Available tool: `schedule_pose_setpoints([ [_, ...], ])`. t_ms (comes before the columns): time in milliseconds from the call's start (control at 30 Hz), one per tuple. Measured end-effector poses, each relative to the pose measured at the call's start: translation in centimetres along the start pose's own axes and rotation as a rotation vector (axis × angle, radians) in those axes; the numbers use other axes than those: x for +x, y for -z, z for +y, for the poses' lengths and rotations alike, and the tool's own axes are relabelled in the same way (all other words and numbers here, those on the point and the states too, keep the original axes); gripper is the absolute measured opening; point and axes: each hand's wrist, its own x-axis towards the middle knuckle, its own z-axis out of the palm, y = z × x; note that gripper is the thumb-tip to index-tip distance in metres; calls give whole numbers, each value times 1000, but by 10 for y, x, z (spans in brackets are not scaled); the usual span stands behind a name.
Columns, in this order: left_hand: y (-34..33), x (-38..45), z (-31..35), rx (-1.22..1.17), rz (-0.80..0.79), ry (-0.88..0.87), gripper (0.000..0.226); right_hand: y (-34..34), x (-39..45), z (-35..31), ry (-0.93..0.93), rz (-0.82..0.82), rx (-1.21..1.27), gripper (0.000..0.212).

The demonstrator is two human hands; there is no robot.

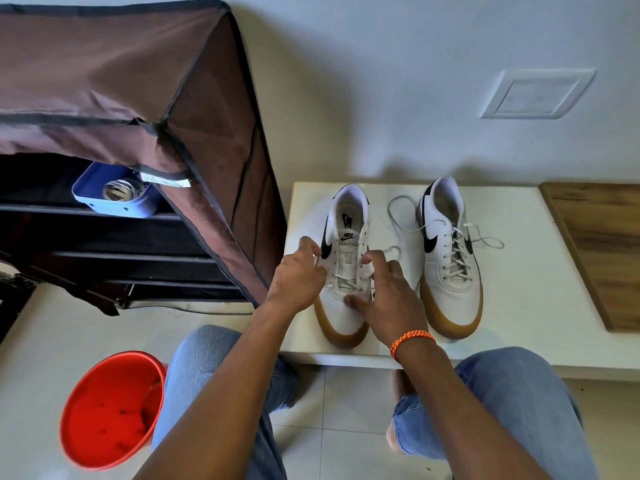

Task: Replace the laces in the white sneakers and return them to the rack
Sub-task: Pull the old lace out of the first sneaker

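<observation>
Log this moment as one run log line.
left sneaker partly laced | left hand pinches lace end | right hand on sneaker | right sneaker laced

A home entryway: fabric-covered shoe rack, tiled floor, low white bench.

Red bucket on the pale tiled floor at lower left. Wooden board at the right edge, just beside the white tabletop. Blank white wall plate set in the wall above. Blue tub holding a coiled pale band, partly hidden. Blue jeans, ripped at one knee. Orange braided bracelet.
</observation>
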Motion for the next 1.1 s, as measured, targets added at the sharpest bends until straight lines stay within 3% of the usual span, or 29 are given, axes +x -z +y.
schedule_pose_setpoints([
  [167,-3,1,0,71,173,-246,16,3,3,4,-46,-4,-19,73],
  [267,-3,2,1,46,80,-333,11,3,4,5,-41,3,-25,77],
  [400,-14,-2,6,64,-25,-307,16,6,5,6,41,-15,-9,88],
  [500,-20,-1,9,39,-31,-263,15,6,6,6,140,-53,-58,80],
  [700,-22,-1,12,84,-49,-240,11,11,6,8,122,-116,-73,69],
  [800,-17,1,14,-54,-107,-165,6,13,7,7,123,-101,-57,64],
  [1000,11,4,17,-809,-225,279,21,18,8,13,112,-103,-36,55],
  [1067,6,6,14,-802,-164,350,22,18,8,13,115,-95,-39,55],
  [1100,1,9,11,-679,-96,299,22,18,9,13,118,-89,-46,54],
])
